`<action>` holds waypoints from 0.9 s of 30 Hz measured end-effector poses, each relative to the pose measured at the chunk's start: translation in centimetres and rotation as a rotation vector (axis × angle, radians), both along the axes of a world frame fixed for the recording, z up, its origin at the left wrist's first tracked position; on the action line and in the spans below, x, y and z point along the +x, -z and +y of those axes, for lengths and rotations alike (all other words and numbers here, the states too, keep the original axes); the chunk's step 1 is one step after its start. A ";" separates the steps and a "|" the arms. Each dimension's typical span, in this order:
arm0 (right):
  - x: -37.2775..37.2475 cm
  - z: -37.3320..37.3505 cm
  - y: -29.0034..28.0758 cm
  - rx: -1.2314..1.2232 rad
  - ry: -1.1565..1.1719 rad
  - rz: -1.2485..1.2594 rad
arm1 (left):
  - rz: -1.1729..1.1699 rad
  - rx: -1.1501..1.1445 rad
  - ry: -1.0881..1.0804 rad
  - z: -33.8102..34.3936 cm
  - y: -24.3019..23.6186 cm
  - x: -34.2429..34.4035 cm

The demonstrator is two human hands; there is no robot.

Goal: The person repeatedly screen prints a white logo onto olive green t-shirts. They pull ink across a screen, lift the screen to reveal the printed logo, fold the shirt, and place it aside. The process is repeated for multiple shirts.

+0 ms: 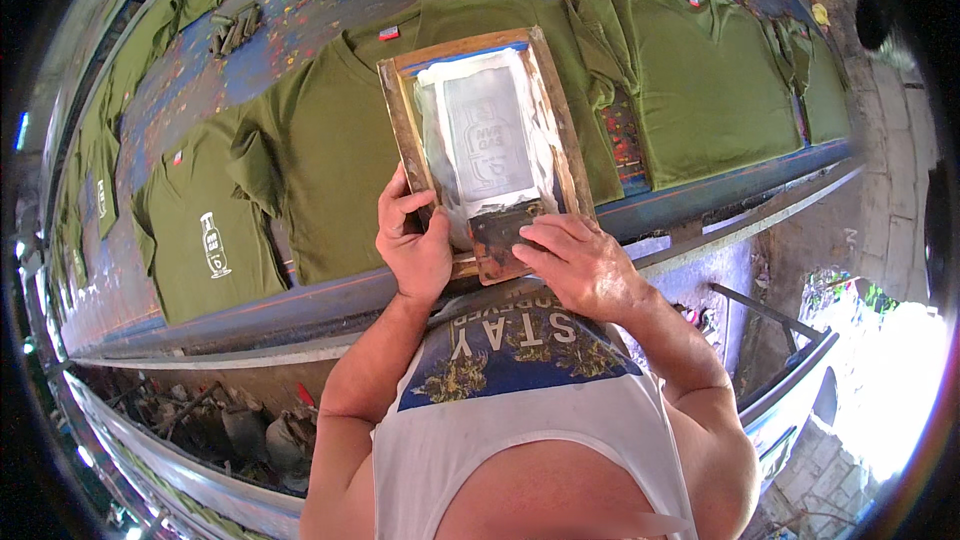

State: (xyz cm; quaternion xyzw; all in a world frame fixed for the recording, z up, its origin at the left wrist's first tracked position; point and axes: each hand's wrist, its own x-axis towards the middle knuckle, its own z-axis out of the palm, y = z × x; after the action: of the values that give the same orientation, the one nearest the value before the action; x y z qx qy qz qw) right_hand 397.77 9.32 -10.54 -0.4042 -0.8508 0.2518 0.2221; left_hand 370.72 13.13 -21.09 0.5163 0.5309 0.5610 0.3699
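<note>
A wooden screen-printing frame (562, 110) lies over an olive green T-shirt (340, 130) on the long table. White ink rims its mesh (487, 130), where a bottle-shaped design shows through. My left hand (415, 250) grips the frame's lower left side, fingers curled at the wood. In my right hand is a dark, stained squeegee (500, 245), pinched by its right end. The squeegee rests at the near end of the mesh, below the design; its lower edge is hidden.
To the left, another green T-shirt (205, 220) bears a white bottle print. Plain green T-shirts (705, 80) lie on the right. A crumpled dark green bundle (235, 32) sits on the paint-spotted table (300, 20). A metal rail (720, 225) runs along the near edge.
</note>
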 end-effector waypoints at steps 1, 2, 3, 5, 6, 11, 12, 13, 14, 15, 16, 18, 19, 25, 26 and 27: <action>-0.2 0.1 -0.1 0.020 0.001 -0.017 | -0.019 -0.011 0.000 0.0 0.0 0.1; -0.5 0.3 -0.1 0.040 0.008 -0.028 | -0.040 -0.019 -0.004 0.0 0.0 0.2; -0.9 0.4 -0.1 0.051 0.009 -0.030 | -0.062 -0.027 -0.008 0.1 -0.1 0.3; -1.7 0.9 -0.1 0.070 0.029 -0.024 | -0.076 -0.033 -0.010 0.1 -0.1 0.3; -1.9 1.3 -0.1 0.070 0.027 -0.049 | -0.083 -0.039 -0.006 0.2 -0.1 0.3; -1.4 3.5 -1.1 -0.075 0.035 -0.007 | 0.019 -0.073 -0.002 0.1 -0.2 0.1; -1.1 3.5 -1.4 -0.074 0.032 0.012 | 0.016 -0.084 -0.004 0.1 -0.2 0.1; -0.9 3.1 -1.6 -0.072 0.038 0.032 | -0.016 -0.075 -0.004 0.1 -0.2 0.2; -0.7 2.7 -1.8 -0.076 0.042 0.049 | -0.049 -0.068 -0.004 0.2 -0.1 0.3; -0.6 2.2 -1.8 -0.083 0.033 0.031 | -0.084 -0.063 -0.006 0.2 -0.1 0.4; -0.6 1.8 -1.6 -0.078 0.033 0.014 | -0.152 -0.089 -0.017 0.3 -0.1 0.4; -0.8 1.1 -0.9 -0.075 0.021 -0.030 | -0.292 -0.155 -0.047 0.6 -0.4 0.4; -0.8 0.9 -0.4 -0.086 0.028 -0.042 | -0.175 -0.126 -0.035 0.8 -0.6 0.2; -1.7 2.3 2.5 0.084 0.065 -0.094 | -0.037 -0.400 0.008 2.1 -2.9 -1.5; -1.8 3.3 2.9 0.091 0.073 -0.111 | -0.040 -0.404 0.011 2.4 -3.1 -1.5; -2.0 4.5 3.3 0.099 0.081 -0.126 | -0.046 -0.391 0.023 2.6 -3.3 -1.4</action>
State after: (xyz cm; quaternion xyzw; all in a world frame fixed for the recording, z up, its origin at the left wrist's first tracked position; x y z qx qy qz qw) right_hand 395.78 13.83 -13.83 -0.4420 -0.8574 0.1744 0.1976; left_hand 369.29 15.70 -17.80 0.4275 0.6152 0.4547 0.4816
